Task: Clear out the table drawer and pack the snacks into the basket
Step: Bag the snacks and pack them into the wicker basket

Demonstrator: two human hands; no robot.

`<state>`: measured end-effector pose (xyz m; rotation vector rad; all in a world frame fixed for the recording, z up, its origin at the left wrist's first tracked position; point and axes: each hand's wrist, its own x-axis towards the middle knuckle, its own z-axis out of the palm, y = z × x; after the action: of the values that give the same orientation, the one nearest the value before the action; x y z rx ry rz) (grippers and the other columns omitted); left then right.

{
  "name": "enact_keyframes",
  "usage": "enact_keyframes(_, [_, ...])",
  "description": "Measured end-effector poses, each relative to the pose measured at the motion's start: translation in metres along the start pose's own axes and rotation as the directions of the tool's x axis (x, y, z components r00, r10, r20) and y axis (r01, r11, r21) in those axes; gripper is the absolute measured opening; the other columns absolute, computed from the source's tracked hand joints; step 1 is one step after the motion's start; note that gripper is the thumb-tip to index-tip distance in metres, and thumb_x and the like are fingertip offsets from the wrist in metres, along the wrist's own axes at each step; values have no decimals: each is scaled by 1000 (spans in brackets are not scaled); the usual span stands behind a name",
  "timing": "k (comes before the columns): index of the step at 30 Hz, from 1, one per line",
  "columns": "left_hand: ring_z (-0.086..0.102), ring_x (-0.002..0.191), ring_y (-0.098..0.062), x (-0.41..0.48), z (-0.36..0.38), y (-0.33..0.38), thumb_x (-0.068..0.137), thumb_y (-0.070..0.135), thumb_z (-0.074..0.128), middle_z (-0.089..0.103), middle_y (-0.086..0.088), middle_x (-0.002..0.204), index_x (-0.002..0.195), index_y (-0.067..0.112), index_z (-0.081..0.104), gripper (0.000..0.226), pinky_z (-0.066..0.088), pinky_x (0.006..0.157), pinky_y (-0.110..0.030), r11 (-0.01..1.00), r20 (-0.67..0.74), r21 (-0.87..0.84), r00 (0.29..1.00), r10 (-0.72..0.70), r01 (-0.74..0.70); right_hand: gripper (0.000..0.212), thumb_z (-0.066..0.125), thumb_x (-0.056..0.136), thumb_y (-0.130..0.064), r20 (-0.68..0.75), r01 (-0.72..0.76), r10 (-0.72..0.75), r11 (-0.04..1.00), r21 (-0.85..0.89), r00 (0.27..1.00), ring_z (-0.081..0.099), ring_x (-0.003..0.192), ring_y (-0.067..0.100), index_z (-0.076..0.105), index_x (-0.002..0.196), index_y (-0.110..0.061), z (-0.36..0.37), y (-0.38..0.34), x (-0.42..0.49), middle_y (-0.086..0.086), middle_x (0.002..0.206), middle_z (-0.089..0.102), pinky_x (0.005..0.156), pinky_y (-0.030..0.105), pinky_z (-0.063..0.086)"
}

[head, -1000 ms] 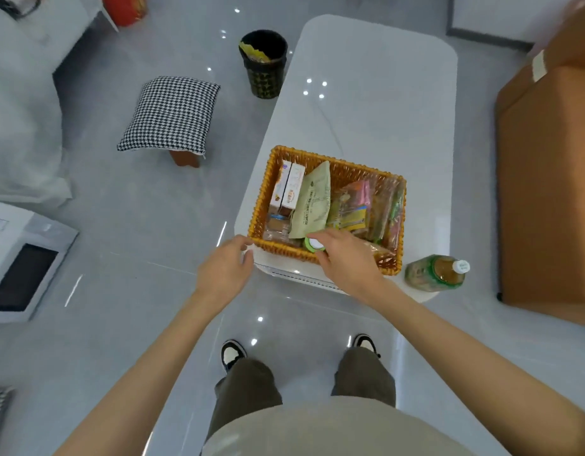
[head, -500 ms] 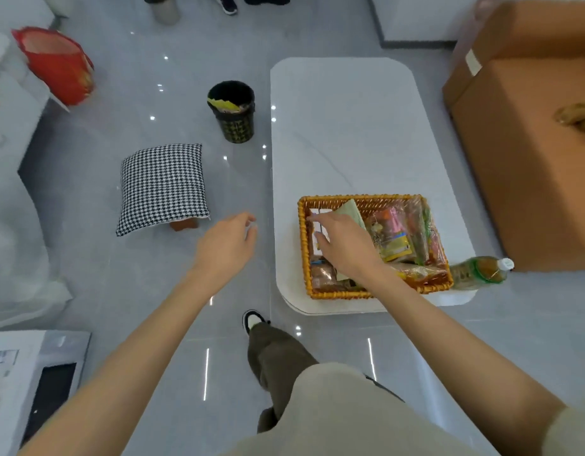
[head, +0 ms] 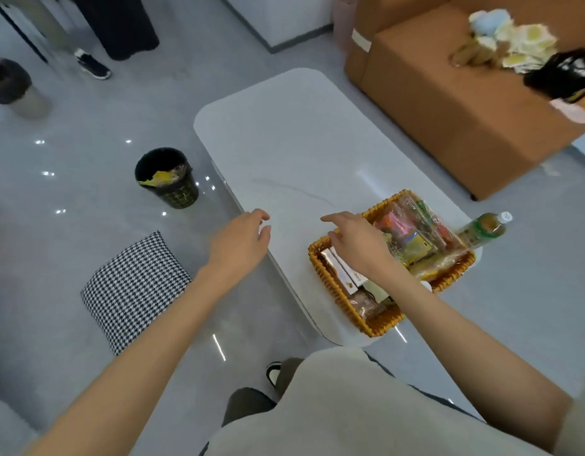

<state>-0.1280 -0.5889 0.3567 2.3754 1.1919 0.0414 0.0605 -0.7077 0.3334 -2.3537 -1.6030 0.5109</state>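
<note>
While I lean over the white table (head: 301,143), my right hand (head: 357,238) is above the near-left corner of the wicker basket (head: 385,203), fingers loose and spread, the forefinger stretched out toward the bare tabletop. It holds nothing, and I cannot tell whether my lower fingertips brush the rim. My left hand (head: 242,240) is over the table's left edge, relaxed, fingers gently curved, thumb apart, nothing in it.

The basket sits at the near end of the table, full of snacks: clear packets (head: 413,232) with bright wrappers on the right side, two long pale boxes (head: 340,268) along the left wall (partly under my wrist). A drink bottle (head: 482,228) lies on its side just beyond the basket's right end.

On the floor to the left stand a dark bin (head: 168,177) and a checked cushion (head: 136,291).
</note>
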Motion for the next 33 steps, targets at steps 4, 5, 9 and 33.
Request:
enact_keyframes(4, [56, 113, -19, 37, -8, -2, 101, 30, 39, 58, 1, 128, 132, 21, 50, 34, 44, 88, -34, 993, 87, 40, 991, 105, -109, 38, 44, 99, -18, -55, -171, 171, 985, 13, 984, 51, 120, 27, 50, 137, -19, 5, -2, -1, 3, 136, 53, 82, 37, 51])
enact_keyframes(5, [55, 113, -19, 47, -9, -2, 101, 30, 38, 57, 1, 129, 133, 21, 49, 35, 44, 87, -34, 988, 117, 49, 983, 142, -148, 38, 44, 99, -18, -66, -222, 223, 975, 22, 973, 50, 120, 27, 50, 137, -20, 7, -3, -2, 3, 137, 53, 83, 37, 49])
enact_keyframes(9, [55, 113, -20, 80, -3, -3, 101, 31, 38, 57, 3, 131, 134, 23, 48, 35, 42, 86, -34, 942, 237, 74, 924, 301, -326, 37, 47, 98, -16, -114, -411, 414, 910, 55, 903, 53, 117, 27, 53, 134, -20, 21, -10, -9, 4, 133, 56, 83, 38, 49])
enact_keyframes(33, [59, 110, -20, 261, 148, 161, 101, 31, 41, 59, 0, 128, 134, 19, 47, 36, 49, 84, -35, 632, 627, 20, 502, 596, -775, 41, 45, 97, -11, -170, -810, 892, 451, 375, 418, 43, 128, 28, 50, 137, -17, 41, 152, 32, 6, 139, 50, 93, 41, 47])
